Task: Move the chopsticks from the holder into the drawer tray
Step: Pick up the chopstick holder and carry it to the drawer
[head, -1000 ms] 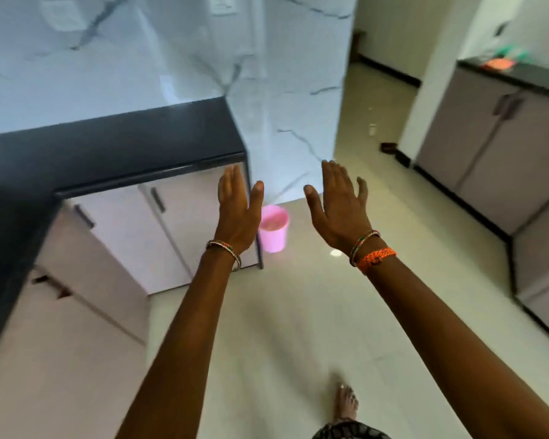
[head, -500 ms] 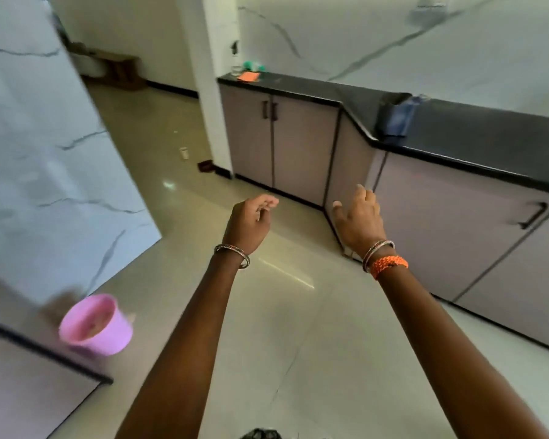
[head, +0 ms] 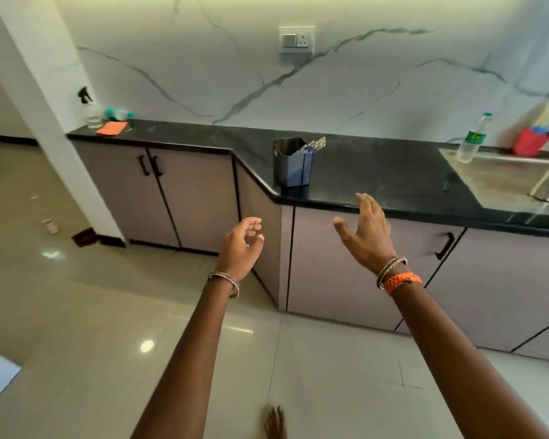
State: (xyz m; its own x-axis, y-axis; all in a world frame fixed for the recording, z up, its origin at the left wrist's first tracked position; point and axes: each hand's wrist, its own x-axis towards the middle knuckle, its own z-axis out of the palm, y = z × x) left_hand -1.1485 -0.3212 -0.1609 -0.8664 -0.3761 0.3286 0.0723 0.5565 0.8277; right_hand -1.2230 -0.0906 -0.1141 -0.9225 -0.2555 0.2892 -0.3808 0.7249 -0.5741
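Observation:
A grey-blue holder (head: 292, 164) stands on the black countertop (head: 377, 172) near its angled corner. Several chopsticks (head: 313, 145) lean out of its right side. My left hand (head: 243, 245) hovers in front of the cabinets below the holder, fingers loosely curled with nothing in them. My right hand (head: 366, 234) is raised in front of a cabinet door just under the counter edge, fingers spread and empty. Both hands are well short of the holder. No open drawer or tray shows.
Closed cabinet doors with black handles (head: 445, 245) run under the counter. A plastic water bottle (head: 471, 139), a red container (head: 531, 141) and a sink area (head: 501, 182) lie at the right. An orange cloth (head: 112, 128) and spray bottle sit at the left end. My bare foot (head: 274, 423) is on the tiled floor.
The view has swung from the other counter and pink bucket round to this counter with the holder. Both hands stayed raised and empty; my right hand has spread its fingers.

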